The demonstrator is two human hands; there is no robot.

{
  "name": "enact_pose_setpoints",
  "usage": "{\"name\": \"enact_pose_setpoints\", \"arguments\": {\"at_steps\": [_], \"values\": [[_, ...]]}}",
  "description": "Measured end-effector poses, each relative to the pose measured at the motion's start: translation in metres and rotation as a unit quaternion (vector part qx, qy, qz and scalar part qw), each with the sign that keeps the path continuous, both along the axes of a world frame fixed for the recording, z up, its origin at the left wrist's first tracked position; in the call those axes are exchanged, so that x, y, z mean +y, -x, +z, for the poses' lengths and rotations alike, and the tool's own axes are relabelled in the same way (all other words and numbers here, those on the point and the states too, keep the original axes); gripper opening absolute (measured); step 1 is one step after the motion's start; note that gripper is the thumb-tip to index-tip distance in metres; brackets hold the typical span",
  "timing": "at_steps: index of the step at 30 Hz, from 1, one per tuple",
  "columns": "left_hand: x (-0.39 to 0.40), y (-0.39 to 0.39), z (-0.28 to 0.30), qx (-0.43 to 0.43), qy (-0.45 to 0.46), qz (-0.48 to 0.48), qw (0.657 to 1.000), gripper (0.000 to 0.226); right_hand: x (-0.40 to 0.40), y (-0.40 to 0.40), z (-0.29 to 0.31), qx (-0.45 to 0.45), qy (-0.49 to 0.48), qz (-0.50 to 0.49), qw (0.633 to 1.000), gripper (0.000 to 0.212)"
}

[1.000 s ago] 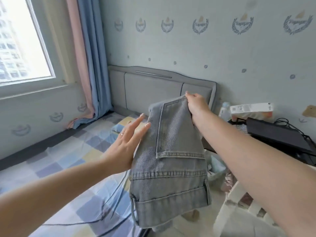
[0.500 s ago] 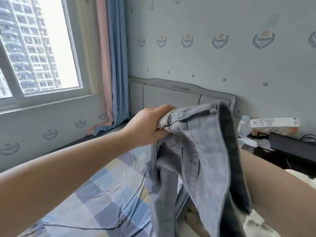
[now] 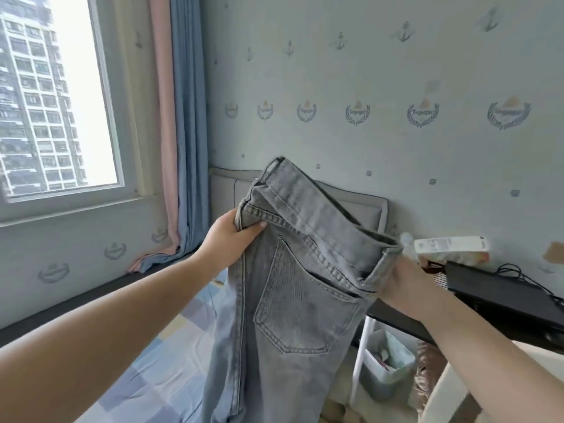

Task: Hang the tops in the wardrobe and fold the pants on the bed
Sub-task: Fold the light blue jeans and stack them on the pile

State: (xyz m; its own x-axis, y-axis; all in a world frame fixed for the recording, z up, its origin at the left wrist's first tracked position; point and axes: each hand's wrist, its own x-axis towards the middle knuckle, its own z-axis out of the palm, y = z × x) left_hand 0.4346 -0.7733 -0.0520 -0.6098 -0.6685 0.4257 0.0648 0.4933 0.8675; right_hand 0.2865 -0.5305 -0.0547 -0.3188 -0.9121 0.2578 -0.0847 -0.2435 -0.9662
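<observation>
A pair of grey jeans (image 3: 293, 300) hangs in the air in front of me, waistband up, a back pocket facing me. My left hand (image 3: 227, 239) grips the left end of the waistband, thumb over the seam. My right hand (image 3: 403, 285) holds the right end of the waistband; its fingers are hidden behind the denim. The legs drop down out of the frame over the bed (image 3: 158, 370), which has a blue, grey and yellow checked sheet. No tops and no wardrobe are in view.
A grey padded headboard (image 3: 366, 209) stands against the wall behind the jeans. To the right is a dark table (image 3: 406, 325) with a black device (image 3: 494, 291) and a white box (image 3: 451, 244). A small bin (image 3: 387, 361) sits under it. Window and curtains (image 3: 180, 132) are on the left.
The folded jeans, held by my right hand alone, were shaken out. My left hand took the waistband, then my right hand took the other end, and the jeans now hang spread between both.
</observation>
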Motion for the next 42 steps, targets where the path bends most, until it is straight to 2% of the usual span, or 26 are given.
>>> {"name": "enact_pose_setpoints", "arguments": {"at_steps": [1, 2, 4, 5, 7, 10, 13, 14, 16, 18, 19, 21, 23, 24, 26, 27, 28, 29, 31, 34, 37, 42], "values": [[0.002, 0.003, 0.001, 0.002, -0.029, -0.01, 1.0, 0.01, -0.007, -0.004, -0.003, 0.076, 0.034, -0.039, 0.996, 0.031], [0.004, 0.006, -0.001, -0.002, -0.054, -0.018, 0.998, 0.009, -0.01, -0.01, -0.008, 0.081, 0.052, -0.033, 0.995, 0.025], [0.008, 0.012, -0.002, -0.009, -0.085, -0.012, 0.996, 0.011, -0.022, -0.023, -0.014, 0.103, 0.074, -0.062, 0.99, 0.044], [0.009, 0.014, -0.004, -0.017, -0.09, 0.0, 0.996, 0.013, -0.027, -0.03, -0.018, 0.158, 0.083, -0.088, 0.98, 0.049], [0.01, 0.017, -0.005, -0.035, -0.078, 0.029, 0.996, 0.02, -0.042, -0.041, -0.024, 0.219, 0.086, -0.187, 0.954, 0.048], [0.019, 0.026, -0.007, -0.088, -0.041, 0.097, 0.991, 0.029, -0.066, -0.056, -0.025, 0.201, 0.103, -0.289, 0.93, 0.032], [0.04, 0.037, -0.015, -0.031, -0.097, 0.225, 0.969, 0.02, -0.088, -0.064, -0.022, 0.112, 0.105, -0.298, 0.942, 0.017], [0.042, 0.039, -0.018, -0.012, -0.106, 0.227, 0.968, 0.018, -0.093, -0.064, -0.022, 0.066, 0.099, -0.294, 0.948, 0.01], [0.04, 0.036, -0.018, -0.031, -0.061, 0.183, 0.981, 0.01, -0.103, -0.064, -0.024, -0.026, 0.08, -0.283, 0.955, 0.012], [0.041, 0.026, -0.009, -0.076, 0.005, 0.18, 0.981, 0.011, -0.107, -0.065, -0.025, -0.041, 0.051, -0.28, 0.958, 0.012], [0.045, 0.02, -0.004, -0.067, -0.002, 0.159, 0.985, 0.011, -0.109, -0.064, -0.027, -0.026, 0.049, -0.283, 0.958, 0.014], [0.057, 0.008, 0.007, -0.021, -0.096, 0.045, 0.994, 0.013, -0.109, -0.062, -0.029, 0.032, 0.031, -0.301, 0.953, 0.031], [0.064, -0.01, 0.01, 0.017, -0.2, -0.111, 0.973, 0.036, -0.114, -0.058, -0.033, -0.017, 0.052, -0.3, 0.953, 0.04], [0.067, -0.015, 0.011, -0.01, -0.185, -0.146, 0.972, 0.056, -0.118, -0.057, -0.034, -0.035, 0.071, -0.296, 0.952, 0.038], [0.074, -0.019, 0.008, -0.109, -0.046, -0.136, 0.984, 0.096, -0.123, -0.063, -0.025, -0.067, 0.081, -0.279, 0.955, 0.031], [0.079, -0.017, 0.006, -0.14, 0.031, -0.091, 0.985, 0.109, -0.126, -0.064, -0.018, -0.07, 0.098, -0.29, 0.949, 0.027], [0.082, -0.015, 0.005, -0.138, 0.078, -0.043, 0.986, 0.112, -0.129, -0.064, -0.013, -0.048, 0.102, -0.304, 0.946, 0.024], [0.081, -0.015, 0.004, -0.101, 0.088, -0.011, 0.991, 0.104, -0.132, -0.065, -0.009, -0.042, 0.086, -0.289, 0.952, 0.02], [0.068, -0.021, 0.007, -0.014, 0.055, 0.02, 0.998, 0.071, -0.13, -0.057, -0.005, -0.048, 0.082, -0.258, 0.962, 0.014], [0.036, -0.038, 0.013, 0.02, 0.044, 0.074, 0.996, 0.029, -0.122, -0.031, 0.01, -0.029, 0.086, -0.272, 0.958, 0.009], [0.002, -0.059, 0.028, 0.039, 0.044, 0.116, 0.992, 0.019, -0.109, 0.006, 0.031, -0.009, 0.075, -0.279, 0.957, 0.011], [-0.048, -0.099, 0.063, 0.013, 0.098, 0.186, 0.978, 0.021, -0.083, 0.062, 0.068, 0.051, 0.097, -0.311, 0.944, 0.009]]}}
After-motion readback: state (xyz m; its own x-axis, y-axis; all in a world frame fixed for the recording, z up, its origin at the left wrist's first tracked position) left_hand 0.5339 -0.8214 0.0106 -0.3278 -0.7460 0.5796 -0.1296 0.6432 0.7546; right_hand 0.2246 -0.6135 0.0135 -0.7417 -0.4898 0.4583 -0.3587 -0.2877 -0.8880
